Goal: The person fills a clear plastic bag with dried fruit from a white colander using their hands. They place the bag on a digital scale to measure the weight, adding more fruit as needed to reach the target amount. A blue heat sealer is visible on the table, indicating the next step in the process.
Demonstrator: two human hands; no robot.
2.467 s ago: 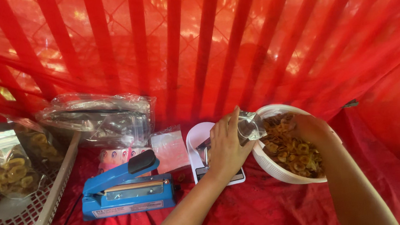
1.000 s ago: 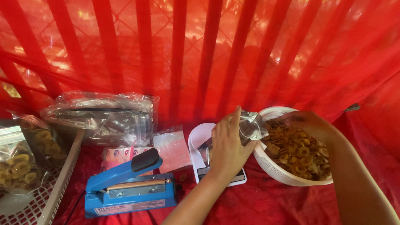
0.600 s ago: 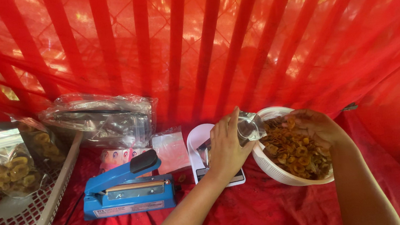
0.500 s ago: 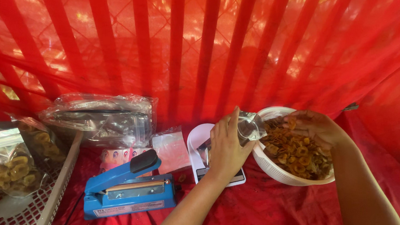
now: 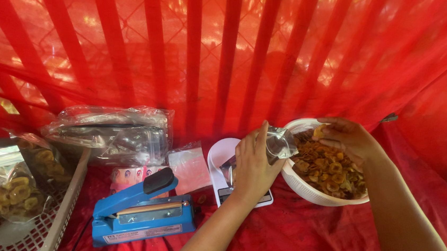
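Red netting behind a red-draped desk [image 5: 296, 236], left hand [image 5: 253, 165] gripping a clear pouch [image 5: 279, 143] over the scale [image 5: 227, 173], right hand [image 5: 348, 138] pinching chips [image 5: 320, 132] above the white bowl [image 5: 314, 195], so mid-fill I'd say, drop-in next.

left hand [image 5: 252, 167] holding clear bag [image 5: 279, 143], right hand [image 5: 348, 138] over chip bowl [image 5: 314, 194]

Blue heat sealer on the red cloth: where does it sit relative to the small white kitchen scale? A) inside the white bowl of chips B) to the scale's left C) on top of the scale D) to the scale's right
B: the blue heat sealer lies on the red cloth left of the small white kitchen scale, which stands beside the white bowl of chips.
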